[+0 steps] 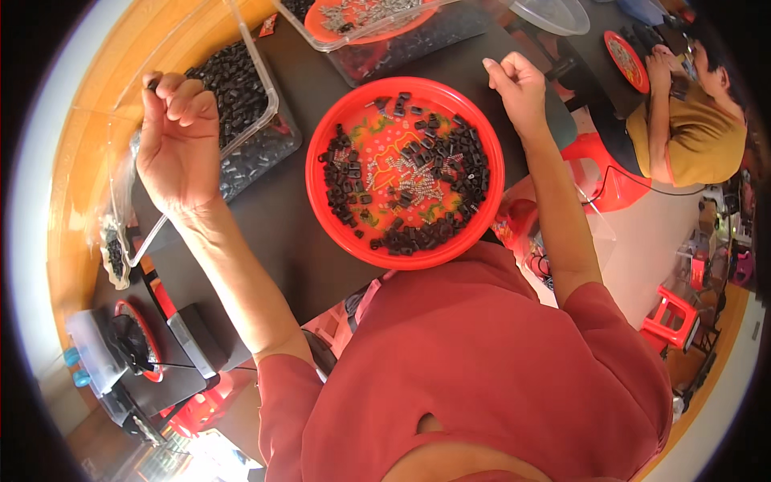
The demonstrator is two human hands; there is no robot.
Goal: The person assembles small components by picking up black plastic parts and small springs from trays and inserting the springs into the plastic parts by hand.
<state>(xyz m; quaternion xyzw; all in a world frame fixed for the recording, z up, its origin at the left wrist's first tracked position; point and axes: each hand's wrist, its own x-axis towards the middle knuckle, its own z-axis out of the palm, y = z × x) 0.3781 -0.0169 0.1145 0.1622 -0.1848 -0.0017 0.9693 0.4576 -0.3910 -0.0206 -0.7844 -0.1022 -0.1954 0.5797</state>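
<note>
My left hand (178, 149) is raised at the upper left, palm turned up beside a clear bin. Thumb and forefinger pinch a small black plastic part (152, 83). My right hand (520, 90) is held up right of the red round tray (315, 173), its fingers curled together; whatever they hold, if anything, is hidden. In the tray, small black plastic parts (474, 181) lie in heaps around the edge. Small silvery metal pieces (414, 181), which look like springs or screws, lie scattered in the middle.
Left of the tray, a clear bin (269, 120) holds many black parts. Another clear bin (385, 60) at the back carries a red plate (317, 20) of metal pieces. A person in a yellow shirt (703, 128) works at the right. Red stools (671, 317) stand on the floor.
</note>
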